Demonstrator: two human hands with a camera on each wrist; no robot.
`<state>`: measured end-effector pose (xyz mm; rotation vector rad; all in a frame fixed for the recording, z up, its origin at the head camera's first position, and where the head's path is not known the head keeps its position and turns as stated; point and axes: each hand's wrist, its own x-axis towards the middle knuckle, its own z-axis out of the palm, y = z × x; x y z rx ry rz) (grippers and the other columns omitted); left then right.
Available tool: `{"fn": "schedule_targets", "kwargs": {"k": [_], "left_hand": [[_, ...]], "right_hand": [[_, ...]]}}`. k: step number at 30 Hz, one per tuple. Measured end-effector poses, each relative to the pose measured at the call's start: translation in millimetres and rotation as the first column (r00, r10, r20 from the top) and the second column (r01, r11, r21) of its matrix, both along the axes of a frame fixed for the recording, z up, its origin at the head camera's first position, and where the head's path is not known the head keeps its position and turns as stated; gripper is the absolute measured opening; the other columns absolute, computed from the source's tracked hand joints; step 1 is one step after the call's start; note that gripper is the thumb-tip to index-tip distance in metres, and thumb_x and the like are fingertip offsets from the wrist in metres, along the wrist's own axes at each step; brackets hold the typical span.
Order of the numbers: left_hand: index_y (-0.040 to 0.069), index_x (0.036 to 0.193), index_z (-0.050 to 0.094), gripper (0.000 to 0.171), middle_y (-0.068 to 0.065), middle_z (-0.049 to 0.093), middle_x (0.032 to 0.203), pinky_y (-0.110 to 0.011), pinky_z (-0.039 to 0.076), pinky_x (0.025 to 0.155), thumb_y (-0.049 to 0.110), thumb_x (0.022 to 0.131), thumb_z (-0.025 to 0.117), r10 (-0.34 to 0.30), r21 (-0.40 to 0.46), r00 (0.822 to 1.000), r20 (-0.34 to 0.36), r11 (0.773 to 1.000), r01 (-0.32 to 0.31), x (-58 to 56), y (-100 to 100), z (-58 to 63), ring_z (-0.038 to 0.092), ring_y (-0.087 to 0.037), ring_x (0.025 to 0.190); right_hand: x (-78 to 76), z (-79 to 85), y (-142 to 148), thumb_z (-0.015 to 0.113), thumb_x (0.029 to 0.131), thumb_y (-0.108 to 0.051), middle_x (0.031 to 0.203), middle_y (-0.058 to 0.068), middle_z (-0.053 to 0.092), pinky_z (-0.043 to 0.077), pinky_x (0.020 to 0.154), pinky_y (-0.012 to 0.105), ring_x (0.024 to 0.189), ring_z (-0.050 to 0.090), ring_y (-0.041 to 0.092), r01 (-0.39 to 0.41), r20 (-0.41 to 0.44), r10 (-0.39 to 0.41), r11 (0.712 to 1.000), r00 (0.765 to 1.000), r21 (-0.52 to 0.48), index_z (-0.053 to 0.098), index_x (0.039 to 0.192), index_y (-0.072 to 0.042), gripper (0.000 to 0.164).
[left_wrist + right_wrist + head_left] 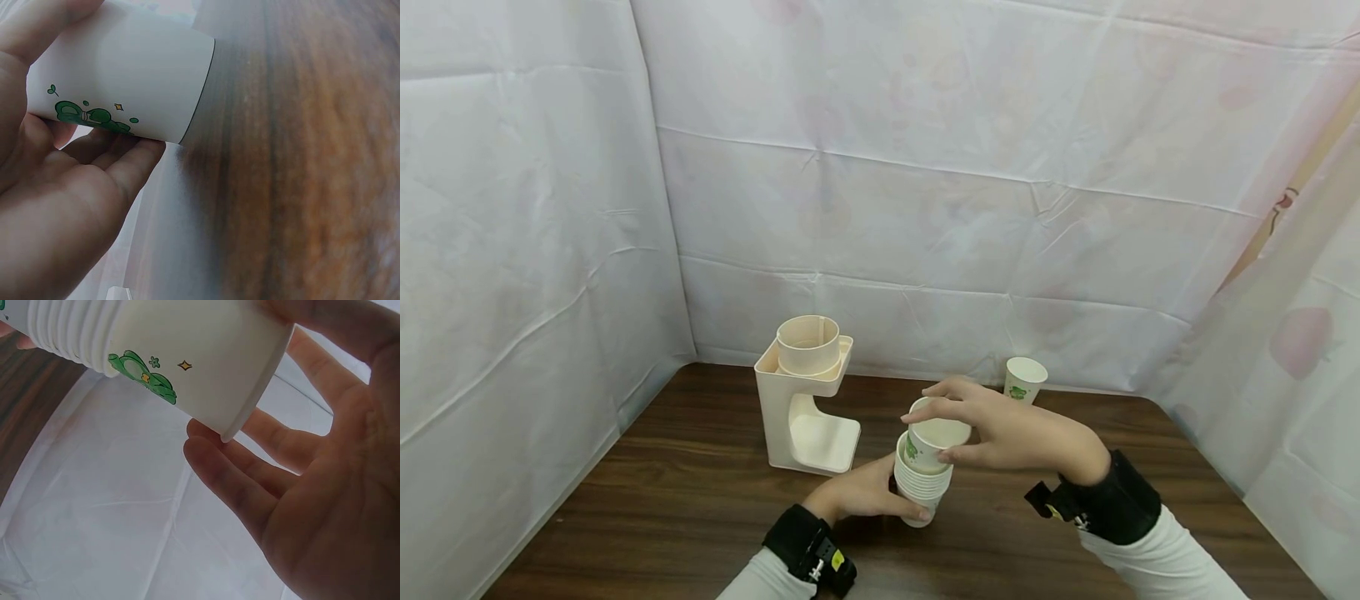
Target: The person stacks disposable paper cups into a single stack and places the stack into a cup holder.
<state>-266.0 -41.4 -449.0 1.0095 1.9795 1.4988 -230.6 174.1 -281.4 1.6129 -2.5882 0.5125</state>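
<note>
My left hand point(867, 492) holds a nested stack of white paper cups point(922, 482) near its base, above the dark wooden table. In the left wrist view, its fingers and thumb curl round the lowest cup point(131, 69), which bears a green print. With the thumb and fingers of my right hand point(1007, 427), I grip the top paper cup point(921, 452) by its rim. This cup sits partly raised out of the stack, its lower end still inside. A green frog print point(144, 376) shows on its side in the right wrist view.
A cream-coloured stand point(778, 417) with a round cup-like holder point(808, 358) on top stands left of the stack. Behind my right hand, another paper cup point(1025, 377) is upright near the table's back edge. White curtains point(880, 208) enclose the wooden table point(700, 483).
</note>
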Motion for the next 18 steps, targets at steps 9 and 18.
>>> {"fn": "schedule_targets", "kwargs": {"k": [9,18], "left_hand": [[0.031,0.132,0.034,0.068,0.006,0.055,0.122,-0.045,0.035,0.100,0.027,0.078,0.075,0.014,-0.008,1.000,0.003,1.000,-0.014,-0.7,0.3,-1.3,0.051,-0.012,0.110],[0.028,0.131,0.036,0.066,0.004,0.055,0.120,-0.044,0.035,0.099,0.028,0.078,0.075,0.025,-0.020,0.999,0.021,0.999,-0.024,-0.2,0.8,-0.4,0.051,-0.013,0.108]], "right_hand": [[-4.2,-11.7,-3.7,0.070,0.083,-0.031,0.129,-0.005,0.048,0.046,0.089,0.043,0.117,0.039,0.014,0.045,-0.022,-0.044,0.997,0.999,0.062,0.051,0.129,-0.033,0.049],[-2.6,-17.6,-5.0,0.070,0.083,-0.031,0.133,-0.004,0.043,0.046,0.088,0.041,0.117,0.038,0.012,0.100,0.062,-0.106,0.991,0.992,0.094,0.051,0.129,-0.036,0.050]]}}
